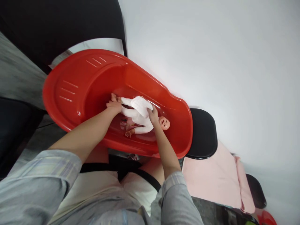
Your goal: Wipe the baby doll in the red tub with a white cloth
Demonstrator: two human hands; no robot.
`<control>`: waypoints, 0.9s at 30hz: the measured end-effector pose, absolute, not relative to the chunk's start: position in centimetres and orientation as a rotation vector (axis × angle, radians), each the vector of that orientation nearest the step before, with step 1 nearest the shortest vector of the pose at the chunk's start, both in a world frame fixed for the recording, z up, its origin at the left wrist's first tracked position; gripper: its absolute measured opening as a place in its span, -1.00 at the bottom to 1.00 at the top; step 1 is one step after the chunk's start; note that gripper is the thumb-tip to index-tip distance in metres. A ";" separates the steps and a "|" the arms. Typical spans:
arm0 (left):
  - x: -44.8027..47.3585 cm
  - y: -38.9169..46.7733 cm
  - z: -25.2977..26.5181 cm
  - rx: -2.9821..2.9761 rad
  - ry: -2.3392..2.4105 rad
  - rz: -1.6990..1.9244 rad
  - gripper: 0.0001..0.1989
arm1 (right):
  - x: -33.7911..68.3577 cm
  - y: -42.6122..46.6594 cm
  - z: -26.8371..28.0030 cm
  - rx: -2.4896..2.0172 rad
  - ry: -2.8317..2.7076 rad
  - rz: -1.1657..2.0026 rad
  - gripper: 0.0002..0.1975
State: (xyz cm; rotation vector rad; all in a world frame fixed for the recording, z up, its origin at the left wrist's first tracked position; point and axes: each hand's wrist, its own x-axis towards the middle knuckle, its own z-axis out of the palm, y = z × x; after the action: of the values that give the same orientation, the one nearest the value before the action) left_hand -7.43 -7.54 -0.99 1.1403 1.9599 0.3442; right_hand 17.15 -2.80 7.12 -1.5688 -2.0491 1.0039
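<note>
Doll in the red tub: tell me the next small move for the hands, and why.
Probably ease the white suit further off the doll. The left hand holds the leg end near the feet, the right hand presses by the shoulder, and the doll lies on its back in the red tub with the suit bunched at its middle. Both grips look steady.

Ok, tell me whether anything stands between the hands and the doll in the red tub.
Nothing visible does. The left hand rests at the legs of the doll, and the right hand lies on its white-clothed torso, inside the red tub.
</note>
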 end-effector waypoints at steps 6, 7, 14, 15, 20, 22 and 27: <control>-6.7 -6.6 -0.9 1.165 2.075 0.115 0.08 | 22.7 -4.3 7.5 -1.848 -2.420 0.615 -0.34; -6.7 -6.6 -1.0 1.180 2.074 0.099 0.08 | 22.8 -4.8 6.9 -1.924 -2.529 0.582 -0.30; -6.8 -6.9 -0.8 1.173 2.053 0.097 0.04 | 16.7 -8.2 3.9 -2.073 -2.726 0.517 -0.24; -6.8 -6.9 -0.8 1.161 2.055 0.101 0.01 | 15.4 -8.4 3.8 -2.023 -2.752 0.549 -0.25; -6.8 -6.8 -1.1 1.168 2.082 0.094 -0.01 | 9.3 -8.6 3.9 -1.937 -2.893 0.602 -0.28; -6.8 -6.7 -1.3 1.186 2.095 0.080 -0.04 | 7.6 -8.7 3.8 -1.922 -2.903 0.591 -0.31; -7.2 -6.7 -1.0 1.175 2.086 0.035 -0.19 | 5.3 -9.1 2.7 -1.425 -2.987 0.794 -0.30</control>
State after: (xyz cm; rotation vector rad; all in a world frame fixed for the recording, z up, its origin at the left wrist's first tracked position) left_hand -7.15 -6.68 -0.97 1.1754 2.0861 0.0351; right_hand 5.30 -9.06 2.67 -1.4254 -2.9867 0.7944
